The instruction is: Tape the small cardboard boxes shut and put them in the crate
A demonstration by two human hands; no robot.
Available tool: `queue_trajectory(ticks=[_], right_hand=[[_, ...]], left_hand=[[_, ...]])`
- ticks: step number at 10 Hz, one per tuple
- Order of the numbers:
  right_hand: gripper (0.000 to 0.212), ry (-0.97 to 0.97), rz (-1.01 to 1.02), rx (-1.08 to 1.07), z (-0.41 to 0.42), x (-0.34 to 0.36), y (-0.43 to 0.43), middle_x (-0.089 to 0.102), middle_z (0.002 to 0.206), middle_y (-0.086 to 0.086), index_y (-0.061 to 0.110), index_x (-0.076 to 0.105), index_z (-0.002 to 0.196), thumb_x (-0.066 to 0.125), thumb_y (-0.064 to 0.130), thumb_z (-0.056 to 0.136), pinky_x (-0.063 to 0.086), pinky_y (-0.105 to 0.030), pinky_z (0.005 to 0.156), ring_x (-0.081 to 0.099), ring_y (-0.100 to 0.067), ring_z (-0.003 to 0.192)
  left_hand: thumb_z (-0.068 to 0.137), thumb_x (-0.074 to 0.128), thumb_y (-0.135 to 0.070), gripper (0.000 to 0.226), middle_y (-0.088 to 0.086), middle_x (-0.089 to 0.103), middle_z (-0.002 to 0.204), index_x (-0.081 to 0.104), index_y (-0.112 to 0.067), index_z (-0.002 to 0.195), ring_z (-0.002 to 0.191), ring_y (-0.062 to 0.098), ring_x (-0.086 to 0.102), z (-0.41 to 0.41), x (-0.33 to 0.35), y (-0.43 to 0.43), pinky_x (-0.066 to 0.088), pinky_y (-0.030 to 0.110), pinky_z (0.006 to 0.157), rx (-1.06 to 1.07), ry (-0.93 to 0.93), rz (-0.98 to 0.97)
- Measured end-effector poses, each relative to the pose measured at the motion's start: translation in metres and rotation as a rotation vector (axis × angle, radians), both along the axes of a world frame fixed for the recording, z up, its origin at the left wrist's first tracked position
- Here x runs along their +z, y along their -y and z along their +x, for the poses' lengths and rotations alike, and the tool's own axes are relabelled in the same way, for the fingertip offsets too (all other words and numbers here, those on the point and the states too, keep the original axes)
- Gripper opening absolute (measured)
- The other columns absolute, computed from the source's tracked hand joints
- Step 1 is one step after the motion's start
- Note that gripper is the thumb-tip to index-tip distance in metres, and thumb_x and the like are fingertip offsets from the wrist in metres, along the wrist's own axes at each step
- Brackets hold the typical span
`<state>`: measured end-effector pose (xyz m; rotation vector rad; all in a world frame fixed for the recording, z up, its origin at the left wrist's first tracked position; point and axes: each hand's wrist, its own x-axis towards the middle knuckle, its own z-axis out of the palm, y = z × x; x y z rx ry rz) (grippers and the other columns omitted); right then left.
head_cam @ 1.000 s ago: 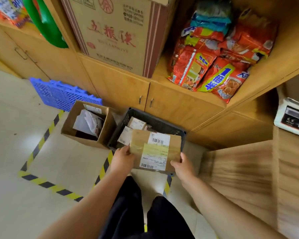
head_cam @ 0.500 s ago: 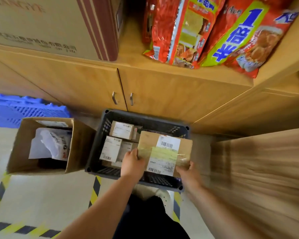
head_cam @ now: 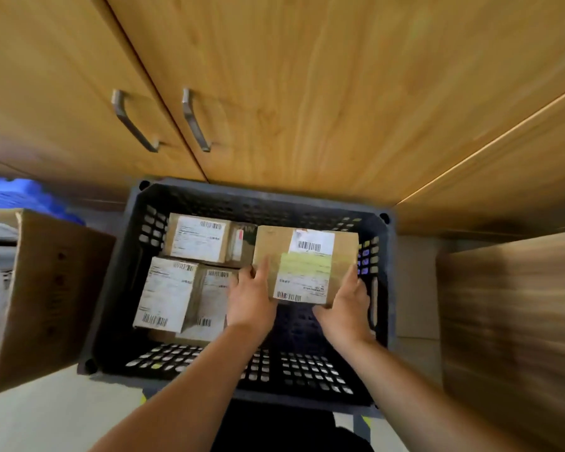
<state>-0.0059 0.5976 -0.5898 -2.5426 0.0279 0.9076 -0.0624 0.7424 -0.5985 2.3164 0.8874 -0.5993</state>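
A dark plastic crate (head_cam: 118,272) with perforated walls stands on the floor against the cabinet. I hold a small cardboard box (head_cam: 307,265) with white shipping labels inside the crate's right half. My left hand (head_cam: 250,300) grips its left edge, thumb on top. My right hand (head_cam: 344,308) grips its right front corner from below. Three other labelled boxes lie in the crate's left half: one at the back (head_cam: 198,241), two in front (head_cam: 167,293) (head_cam: 214,298).
Wooden cabinet doors (head_cam: 274,93) with two metal handles rise just behind the crate. An open cardboard carton (head_cam: 46,288) with white wrapping stands to the left, a blue pallet (head_cam: 13,190) behind it. A wooden panel (head_cam: 509,321) stands at the right.
I have bent closer and lowered the box from above the crate's front rim down into its right half. Both hands stayed on the box.
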Motion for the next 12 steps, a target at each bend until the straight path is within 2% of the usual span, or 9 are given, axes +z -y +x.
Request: queue_trajectory(ticks=[2, 5, 6, 7, 8, 9, 10, 11, 12], right_hand=[[0.095, 0.024, -0.080, 0.117, 0.009, -0.060, 0.003, 0.006, 0.150, -0.017, 0.017, -0.004, 0.151, 0.065, 0.015, 0.086, 0.023, -0.037, 0.114, 0.011, -0.032, 0.140], [0.090, 0.097, -0.112, 0.066, 0.002, -0.129, 0.005, 0.010, 0.151, -0.023, 0.004, -0.002, 0.150, 0.059, 0.000, 0.085, 0.019, -0.034, 0.117, 0.018, -0.035, 0.140], [0.083, 0.144, -0.140, 0.074, 0.004, -0.143, 0.005, 0.010, 0.151, -0.023, 0.011, -0.005, 0.152, 0.050, -0.001, 0.091, 0.020, -0.034, 0.114, 0.020, -0.035, 0.139], [0.087, 0.092, -0.122, 0.080, 0.006, -0.148, 0.000, -0.004, 0.156, -0.022, 0.021, -0.006, 0.153, 0.048, -0.005, 0.089, 0.017, -0.036, 0.116, 0.008, -0.036, 0.144], [0.097, 0.079, -0.179, 0.123, 0.005, -0.147, -0.003, -0.013, 0.154, -0.027, 0.022, -0.014, 0.151, 0.048, -0.011, 0.084, 0.015, -0.034, 0.116, 0.002, -0.040, 0.144], [0.099, 0.042, -0.155, 0.133, 0.007, -0.141, -0.002, -0.018, 0.154, -0.025, 0.024, -0.017, 0.151, 0.047, -0.013, 0.084, 0.013, -0.034, 0.116, -0.003, -0.039, 0.145], [0.090, -0.003, -0.128, 0.135, 0.009, -0.120, 0.001, -0.015, 0.157, -0.018, 0.024, -0.006, 0.152, 0.051, -0.002, 0.088, 0.009, -0.035, 0.117, -0.003, -0.036, 0.145], [0.076, 0.030, -0.094, 0.146, 0.008, -0.089, 0.002, -0.001, 0.159, -0.015, 0.014, 0.010, 0.152, 0.055, 0.012, 0.091, 0.007, -0.033, 0.117, 0.003, -0.032, 0.145], [0.064, 0.125, -0.034, 0.207, -0.001, -0.055, 0.001, 0.022, 0.154, -0.010, 0.009, 0.028, 0.148, 0.056, 0.017, 0.091, 0.019, -0.033, 0.117, 0.019, -0.029, 0.139]], left_hand=[[0.088, 0.058, -0.033, 0.071, 0.007, 0.046, 0.138, 0.020, -0.025, 0.147, 0.140, 0.028, 0.010, 0.006, -0.059, -0.003, 0.011, 0.039, 0.115, -0.294, 0.057, 0.300], [0.081, 0.067, -0.029, 0.068, 0.015, 0.051, 0.128, 0.035, -0.019, 0.140, 0.141, 0.035, 0.012, 0.014, -0.108, -0.001, -0.005, 0.045, 0.112, -0.545, 0.028, 0.469], [0.081, 0.067, -0.029, 0.072, 0.019, 0.046, 0.134, 0.030, -0.018, 0.142, 0.142, 0.036, 0.008, 0.014, -0.113, 0.001, -0.008, 0.048, 0.112, -0.573, -0.016, 0.503], [0.080, 0.063, -0.008, 0.082, 0.027, 0.028, 0.144, 0.015, -0.012, 0.146, 0.143, 0.038, 0.000, 0.015, -0.109, 0.005, -0.004, 0.048, 0.116, -0.570, -0.104, 0.493], [0.068, 0.046, 0.011, 0.094, 0.032, 0.012, 0.149, 0.001, -0.007, 0.149, 0.143, 0.041, -0.006, 0.018, -0.104, 0.006, -0.003, 0.052, 0.118, -0.628, -0.173, 0.514], [0.066, 0.032, 0.009, 0.094, 0.029, 0.004, 0.152, -0.010, -0.006, 0.149, 0.143, 0.040, -0.011, 0.016, -0.100, 0.007, -0.007, 0.052, 0.115, -0.645, -0.222, 0.494], [0.091, 0.045, -0.014, 0.076, 0.019, 0.005, 0.155, -0.001, -0.009, 0.150, 0.144, 0.037, -0.008, 0.013, -0.093, 0.007, -0.004, 0.052, 0.117, -0.595, -0.146, 0.439], [0.093, 0.048, -0.024, 0.068, 0.013, 0.013, 0.153, 0.011, -0.013, 0.150, 0.144, 0.032, 0.000, 0.012, -0.066, 0.008, 0.007, 0.046, 0.117, -0.582, -0.113, 0.347], [0.094, 0.048, -0.026, 0.057, 0.010, 0.025, 0.150, 0.025, -0.016, 0.145, 0.143, 0.028, 0.010, 0.008, -0.023, 0.005, 0.013, 0.041, 0.116, -0.550, -0.047, 0.297]])
